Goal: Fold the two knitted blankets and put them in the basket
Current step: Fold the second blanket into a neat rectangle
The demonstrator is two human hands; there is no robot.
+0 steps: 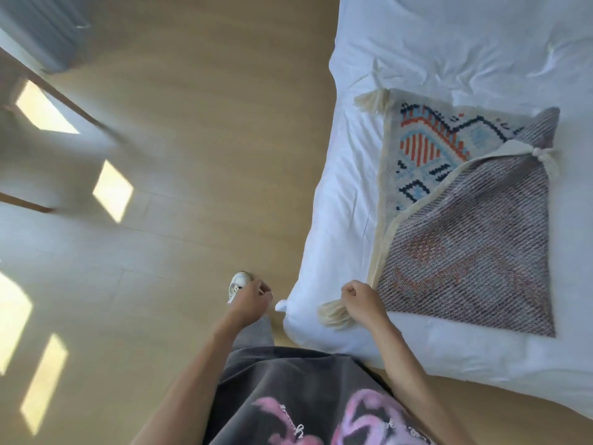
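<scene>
Folding looks to be the step in hand, roughly midway through one blanket, with nothing yet ready for the basket.

Over the wooden floor [192, 155], the left grip [253, 295] hangs with its fingers curled in and nothing visible inside it, just above a white shoe [237, 281]. The right grip [364, 300] is also curled, set against the near corner of the knitted blanket [465, 245], beside a cream tassel [333, 314]. The back of the hand hides the fingertips, so I cannot tell whether it pinches the border or only rests there.

The blanket lies on the white bed [449, 43], close to the bed's near corner. One flap is turned over on the diagonal, so its grey reverse covers most of the patterned face.

As a judgement, the next move calls for a sure hold on that near corner, the left grip brought across to a second corner, and the cloth squared into a tighter packet, since a loose knit will sag if lifted by one point.

Counted from left to right: one shoe, two grips, three tassels, one blanket, one bed. The second blanket and the basket are not in view.
</scene>
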